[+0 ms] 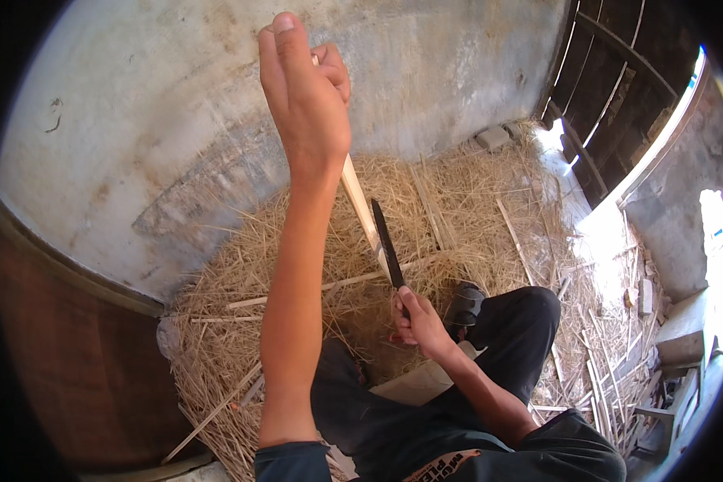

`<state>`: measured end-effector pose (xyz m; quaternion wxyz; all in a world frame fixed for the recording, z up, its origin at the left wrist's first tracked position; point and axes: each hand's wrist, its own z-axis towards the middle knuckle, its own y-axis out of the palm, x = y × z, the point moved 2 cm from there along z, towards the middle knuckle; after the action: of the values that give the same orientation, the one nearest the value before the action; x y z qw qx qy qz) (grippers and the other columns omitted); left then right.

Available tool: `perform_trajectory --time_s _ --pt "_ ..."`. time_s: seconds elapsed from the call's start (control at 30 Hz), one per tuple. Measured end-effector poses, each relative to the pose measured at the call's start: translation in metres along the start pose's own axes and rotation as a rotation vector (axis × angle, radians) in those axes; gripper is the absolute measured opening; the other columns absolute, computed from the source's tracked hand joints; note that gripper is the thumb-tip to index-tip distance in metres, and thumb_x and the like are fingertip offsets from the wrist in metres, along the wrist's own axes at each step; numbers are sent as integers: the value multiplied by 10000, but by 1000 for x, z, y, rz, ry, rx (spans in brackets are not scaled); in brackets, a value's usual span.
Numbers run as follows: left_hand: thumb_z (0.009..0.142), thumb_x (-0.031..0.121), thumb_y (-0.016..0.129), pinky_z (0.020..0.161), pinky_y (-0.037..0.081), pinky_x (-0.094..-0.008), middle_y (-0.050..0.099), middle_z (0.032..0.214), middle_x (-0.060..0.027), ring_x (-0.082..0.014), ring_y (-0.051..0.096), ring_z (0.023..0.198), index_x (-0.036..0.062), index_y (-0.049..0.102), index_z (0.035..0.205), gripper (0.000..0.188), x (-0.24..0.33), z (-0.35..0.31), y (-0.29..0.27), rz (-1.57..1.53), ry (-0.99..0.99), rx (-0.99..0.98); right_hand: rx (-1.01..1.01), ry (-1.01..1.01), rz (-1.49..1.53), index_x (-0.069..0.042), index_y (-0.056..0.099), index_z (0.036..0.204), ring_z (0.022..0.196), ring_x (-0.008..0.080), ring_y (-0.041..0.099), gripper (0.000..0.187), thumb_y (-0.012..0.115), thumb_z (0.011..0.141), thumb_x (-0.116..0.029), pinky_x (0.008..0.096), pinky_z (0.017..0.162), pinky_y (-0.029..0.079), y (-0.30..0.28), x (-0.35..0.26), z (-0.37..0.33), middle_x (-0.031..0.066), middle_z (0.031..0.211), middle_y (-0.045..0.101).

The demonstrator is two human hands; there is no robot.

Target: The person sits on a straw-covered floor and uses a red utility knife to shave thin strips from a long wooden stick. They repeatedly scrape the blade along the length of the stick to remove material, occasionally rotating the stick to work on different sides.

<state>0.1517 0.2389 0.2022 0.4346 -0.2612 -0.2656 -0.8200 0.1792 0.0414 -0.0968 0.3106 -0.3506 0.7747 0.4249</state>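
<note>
My left hand [307,96] is raised high in front of the wall, its fingers closed round the upper end of a long, pale wooden strip [358,193]. The strip slants down and to the right towards my lap. Lower down, my right hand [422,325] grips a knife [386,241] with a long dark blade pointing up. Its handle is mostly hidden in my fingers. The blade lies alongside the strip's lower part and appears to touch it. Where the strip ends near my right hand is hard to make out.
Pale shavings [233,277] are heaped around my legs, with loose wooden strips [514,233] among them. A stained wall [177,88] rises ahead. Dark slatted boards [610,88] stand at the far right, a brown panel [64,345] at left. A block [492,138] lies by the wall.
</note>
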Motion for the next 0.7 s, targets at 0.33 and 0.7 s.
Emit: perform_trajectory --time_s 0.33,0.7 --pt "1111 457 360 484 180 -287 233 619 42 -74 228 509 85 371 1076 373 -3 1 1 14 -17 -2 195 -799 -87 -67 476 918 517 103 413 470 381 1152 -463 281 477 348 24 -33 -18 8 681 466" --pt "1133 490 345 480 162 -284 227 620 47 -71 220 499 108 365 1036 395 -3 8 -26 -15 -5 -41 150 -290 -345 -78 483 875 506 94 420 462 381 1153 -433 300 465 366 2 24 26 -28 639 419"
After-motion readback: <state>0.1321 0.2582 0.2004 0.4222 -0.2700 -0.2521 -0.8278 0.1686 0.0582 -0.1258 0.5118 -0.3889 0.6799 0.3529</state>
